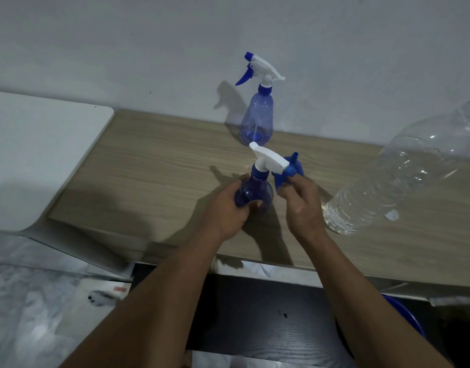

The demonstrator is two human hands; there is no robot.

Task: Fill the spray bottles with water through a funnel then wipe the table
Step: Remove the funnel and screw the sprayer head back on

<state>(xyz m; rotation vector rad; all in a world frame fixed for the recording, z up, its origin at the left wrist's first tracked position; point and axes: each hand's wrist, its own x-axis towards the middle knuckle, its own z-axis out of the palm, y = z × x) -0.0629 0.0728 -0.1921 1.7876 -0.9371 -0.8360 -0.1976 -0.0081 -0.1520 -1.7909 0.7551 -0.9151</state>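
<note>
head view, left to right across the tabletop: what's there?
White panel → left hand gripping the near spray bottle → right hand → large clear bottle. Far spray bottle and funnel overlap the middle, so left out.

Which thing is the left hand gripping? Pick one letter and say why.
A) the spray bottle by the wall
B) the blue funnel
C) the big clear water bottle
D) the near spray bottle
D: the left hand curls its fingers round the blue body of the near spray bottle; the spray bottle by the wall and the clear water bottle stand untouched.
</note>
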